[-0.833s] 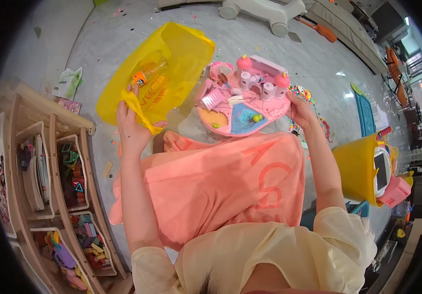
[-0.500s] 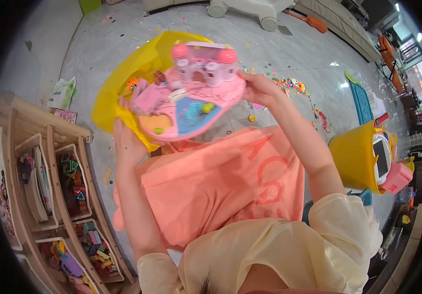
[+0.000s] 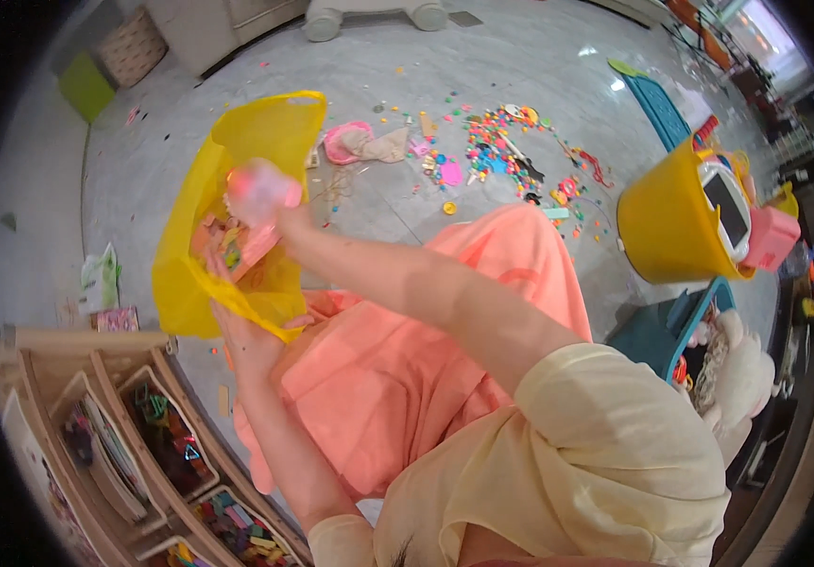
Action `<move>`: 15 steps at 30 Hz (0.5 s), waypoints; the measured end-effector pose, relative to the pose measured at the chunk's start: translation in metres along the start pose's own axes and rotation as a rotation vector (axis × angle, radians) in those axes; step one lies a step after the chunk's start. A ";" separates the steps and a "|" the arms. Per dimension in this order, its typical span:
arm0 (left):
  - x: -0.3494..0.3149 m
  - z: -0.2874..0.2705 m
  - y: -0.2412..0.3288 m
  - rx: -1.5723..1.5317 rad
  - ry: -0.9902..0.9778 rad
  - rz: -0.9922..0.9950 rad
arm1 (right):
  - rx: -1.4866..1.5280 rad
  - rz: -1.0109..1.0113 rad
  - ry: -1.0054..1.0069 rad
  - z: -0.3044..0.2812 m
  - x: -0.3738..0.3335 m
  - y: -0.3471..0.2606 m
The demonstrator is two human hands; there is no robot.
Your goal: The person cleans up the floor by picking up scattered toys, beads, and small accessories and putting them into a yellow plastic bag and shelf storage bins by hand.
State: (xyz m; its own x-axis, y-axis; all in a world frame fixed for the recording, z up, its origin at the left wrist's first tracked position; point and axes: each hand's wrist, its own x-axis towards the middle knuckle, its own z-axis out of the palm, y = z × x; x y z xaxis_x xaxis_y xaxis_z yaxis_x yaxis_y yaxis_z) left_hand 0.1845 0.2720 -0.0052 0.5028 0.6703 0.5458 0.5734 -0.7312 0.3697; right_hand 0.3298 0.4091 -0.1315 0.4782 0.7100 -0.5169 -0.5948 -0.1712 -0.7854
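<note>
A yellow plastic bag (image 3: pixel 260 128) lies wide open on the floor in front of me, to the left. Into its mouth my right hand (image 3: pixel 293 225) holds the pink toy castle playset (image 3: pixel 260 189), now tipped on its side and smeared by motion. My left hand (image 3: pixel 244 331) grips the bag's near edge, its fingers partly inside next to the playset. Several small pink and orange toy pieces (image 3: pixel 210 238) show within the bag. Much of the playset's base is hidden by my right hand and the blur.
Colourful beads (image 3: pixel 501 151) and small parts are scattered ahead, beside a pink toy piece with a pale bow (image 3: pixel 369 144). A yellow bucket (image 3: pixel 662 222) of toys and a teal bin (image 3: pixel 657 331) stand right. Wooden shelving (image 3: pixel 95 342) with toy bins is at left.
My right hand has carried the playset left and tipped it from upright into the bag. The bag's mouth now stands more open. My view has turned somewhat to the left.
</note>
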 end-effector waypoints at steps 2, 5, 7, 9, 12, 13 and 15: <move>0.010 0.008 0.008 -0.293 0.061 -0.058 | -0.017 -0.082 0.024 -0.006 0.016 0.002; -0.003 0.005 -0.008 -0.520 0.158 -0.211 | -0.517 -0.165 -0.096 -0.026 0.018 0.001; -0.014 -0.002 -0.024 -0.347 0.174 -0.248 | -0.965 -0.184 -0.235 -0.049 0.012 -0.004; -0.014 -0.002 -0.024 -0.222 0.125 -0.195 | -1.118 -1.071 -0.308 -0.079 0.015 -0.015; 0.000 0.003 -0.018 -0.111 0.063 -0.093 | -1.203 0.019 -0.983 -0.167 0.068 -0.079; -0.005 0.003 -0.019 -0.090 0.047 -0.076 | -1.348 0.127 -0.991 -0.193 0.073 -0.100; -0.001 0.006 -0.022 -0.052 0.001 -0.075 | -1.344 0.184 -0.558 -0.261 0.106 -0.141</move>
State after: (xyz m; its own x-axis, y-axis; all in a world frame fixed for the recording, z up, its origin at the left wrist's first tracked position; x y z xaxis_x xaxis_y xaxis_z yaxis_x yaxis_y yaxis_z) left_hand 0.1751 0.2878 -0.0185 0.4592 0.7233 0.5157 0.5748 -0.6846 0.4483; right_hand 0.6334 0.3297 -0.1640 -0.0285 0.7210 -0.6924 0.5676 -0.5585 -0.6049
